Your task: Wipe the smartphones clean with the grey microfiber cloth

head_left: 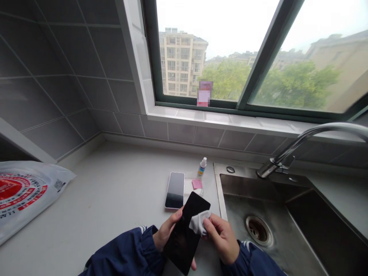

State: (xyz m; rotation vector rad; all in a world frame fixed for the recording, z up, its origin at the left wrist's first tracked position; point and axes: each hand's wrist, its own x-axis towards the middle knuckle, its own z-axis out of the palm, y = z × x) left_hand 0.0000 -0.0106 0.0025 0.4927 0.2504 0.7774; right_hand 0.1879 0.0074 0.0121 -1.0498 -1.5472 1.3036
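A black smartphone (184, 234) is tilted above the counter, its dark glossy face turned up. My left hand (168, 230) is closed around its left edge, with fingertips showing under the lower right side. Pinched in my right hand (221, 235) is a light grey cleaning cloth (199, 223), pressed against the right part of the phone's face. Just beyond lies a second phone (175, 190), pale-rimmed with a dark screen. Beside it are a pink square pad (197, 184) and a small white spray bottle (202, 166) with a blue and yellow label, standing upright.
To the right is a steel sink (217, 191) with a drain (258, 230) and a chrome faucet (287, 149) arching over it. A white plastic bag (34, 191) with red print lies on the counter (115, 184) at left. A window with a sill (218, 117) is behind.
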